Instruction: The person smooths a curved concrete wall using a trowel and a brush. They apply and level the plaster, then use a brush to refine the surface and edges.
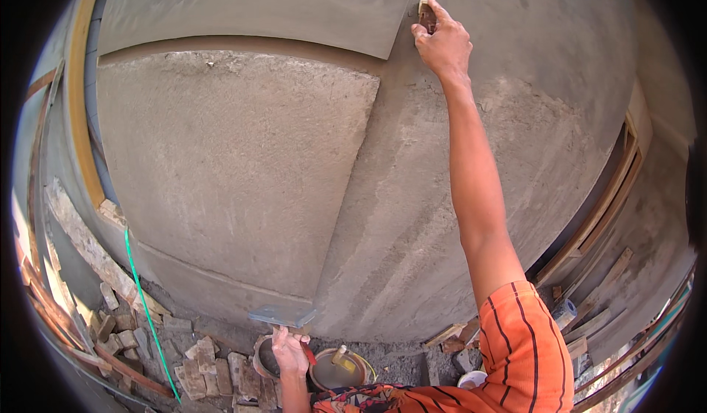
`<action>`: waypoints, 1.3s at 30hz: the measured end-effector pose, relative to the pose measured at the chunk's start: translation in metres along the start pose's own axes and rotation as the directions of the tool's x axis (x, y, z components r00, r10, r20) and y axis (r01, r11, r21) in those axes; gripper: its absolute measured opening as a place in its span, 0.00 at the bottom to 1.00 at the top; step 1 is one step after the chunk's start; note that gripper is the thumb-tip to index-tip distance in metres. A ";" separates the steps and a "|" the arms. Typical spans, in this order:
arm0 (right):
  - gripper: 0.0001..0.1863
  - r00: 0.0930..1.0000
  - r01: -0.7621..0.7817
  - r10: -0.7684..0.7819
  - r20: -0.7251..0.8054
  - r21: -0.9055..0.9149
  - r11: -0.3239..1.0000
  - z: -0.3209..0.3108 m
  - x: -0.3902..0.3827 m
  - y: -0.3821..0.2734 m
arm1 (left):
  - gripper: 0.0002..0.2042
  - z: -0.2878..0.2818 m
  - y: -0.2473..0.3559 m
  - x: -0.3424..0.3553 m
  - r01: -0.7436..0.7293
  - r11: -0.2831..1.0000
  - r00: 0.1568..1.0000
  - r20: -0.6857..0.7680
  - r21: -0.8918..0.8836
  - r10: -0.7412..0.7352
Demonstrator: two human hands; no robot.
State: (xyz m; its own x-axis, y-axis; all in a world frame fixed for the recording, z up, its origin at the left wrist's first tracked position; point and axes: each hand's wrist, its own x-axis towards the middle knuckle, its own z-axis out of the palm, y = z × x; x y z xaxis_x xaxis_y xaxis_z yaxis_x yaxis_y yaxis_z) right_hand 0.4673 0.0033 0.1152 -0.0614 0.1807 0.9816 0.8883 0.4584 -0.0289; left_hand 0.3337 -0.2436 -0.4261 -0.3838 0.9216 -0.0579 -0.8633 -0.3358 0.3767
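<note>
My right arm reaches up along the grey plastered wall. My right hand is closed on a small brown block with a pale edge, which is at the wall surface just right of the raised panel's corner. Fingers hide part of the block, so its exact kind is unclear. Low in the picture, my left hand grips a flat, bluish-grey plastering float from below, its plate close to the foot of the wall. Something red shows beside that hand; I cannot make out whether it belongs to the float.
Below stand a bucket and a round tub with a yellowish-handled tool in it. Broken bricks cover the ground at left, crossed by a green hose. Wooden frames edge the wall; planks lie at right.
</note>
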 end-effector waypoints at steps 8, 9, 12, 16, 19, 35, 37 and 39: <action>0.30 1.000 0.002 -0.002 0.000 0.123 0.992 0.004 -0.012 -0.005 | 0.10 -0.002 0.007 -0.003 0.005 1.000 1.000 0.002 -0.022 -0.005; 0.30 1.000 -0.010 0.009 0.012 0.122 0.992 0.008 -0.014 -0.007 | 0.11 0.001 0.008 -0.004 0.001 1.000 1.000 -0.014 -0.024 -0.001; 0.30 1.000 0.023 -0.022 -0.006 0.115 0.993 0.019 -0.016 -0.001 | 0.11 0.002 0.009 -0.004 -0.004 1.000 0.999 -0.038 0.004 0.005; 0.30 0.991 0.098 -0.085 -0.107 0.126 0.987 0.015 0.029 0.000 | 0.11 -0.016 0.003 -0.001 0.016 1.000 0.999 -0.028 -0.016 -0.016; 0.30 0.984 0.118 -0.088 -0.152 0.200 0.973 -0.006 0.054 -0.022 | 0.10 -0.017 0.002 -0.001 0.012 1.000 0.997 -0.072 -0.016 -0.014; 0.30 0.996 0.046 -0.026 -0.086 0.233 0.971 -0.003 0.055 -0.022 | 0.11 -0.016 0.004 0.010 0.002 0.999 0.997 -0.076 0.037 0.001; 0.30 0.999 0.011 -0.002 -0.038 0.253 0.967 -0.003 0.031 -0.023 | 0.11 -0.027 0.001 0.014 -0.009 0.999 0.997 -0.080 0.033 0.011; 0.29 0.999 -0.025 0.017 0.045 0.202 0.979 0.013 0.014 -0.003 | 0.11 -0.024 -0.001 0.013 0.001 1.000 0.997 -0.074 0.017 0.000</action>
State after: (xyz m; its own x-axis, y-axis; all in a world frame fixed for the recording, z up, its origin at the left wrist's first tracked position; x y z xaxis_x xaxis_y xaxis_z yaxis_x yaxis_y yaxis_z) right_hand 0.4577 0.0161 0.1260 -0.0666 0.2270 0.9716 0.7794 0.6199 -0.0914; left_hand 0.3218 -0.2362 -0.4490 -0.4070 0.9046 -0.1265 -0.8581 -0.3312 0.3924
